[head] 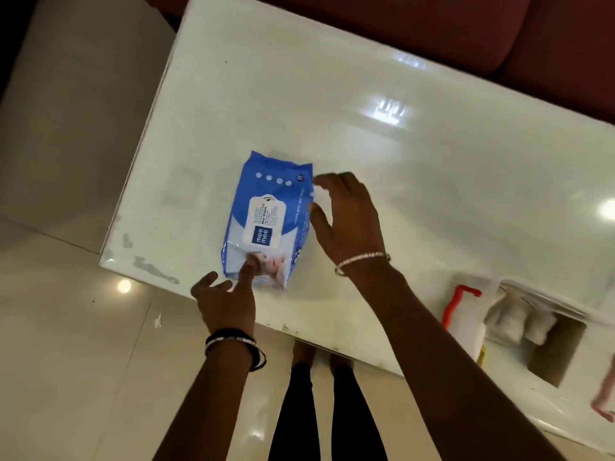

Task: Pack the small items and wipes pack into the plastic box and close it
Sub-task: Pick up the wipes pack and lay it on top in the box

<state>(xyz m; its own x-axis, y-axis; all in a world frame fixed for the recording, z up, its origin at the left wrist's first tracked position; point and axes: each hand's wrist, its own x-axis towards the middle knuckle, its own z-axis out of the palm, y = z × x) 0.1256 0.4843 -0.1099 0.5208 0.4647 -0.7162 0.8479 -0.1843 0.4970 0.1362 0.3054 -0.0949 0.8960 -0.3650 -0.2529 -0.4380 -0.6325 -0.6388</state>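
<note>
A blue and white wipes pack (266, 217) lies flat on the pale glass table (416, 168), near its left front corner. My left hand (228, 299) is at the pack's near end, fingers apart, one fingertip touching the pack. My right hand (346, 217) hovers open at the pack's right side, fingers spread, holding nothing. At the right edge of the table stands a clear plastic box (519, 324) with a red clip (457, 302); folded white items show inside it. The box is blurred.
A dark red sofa (466, 34) runs along the table's far side. Shiny tiled floor (83, 361) lies to the left and below. My legs (319, 410) stand at the table's near edge. Something pink (604, 402) shows at the far right edge.
</note>
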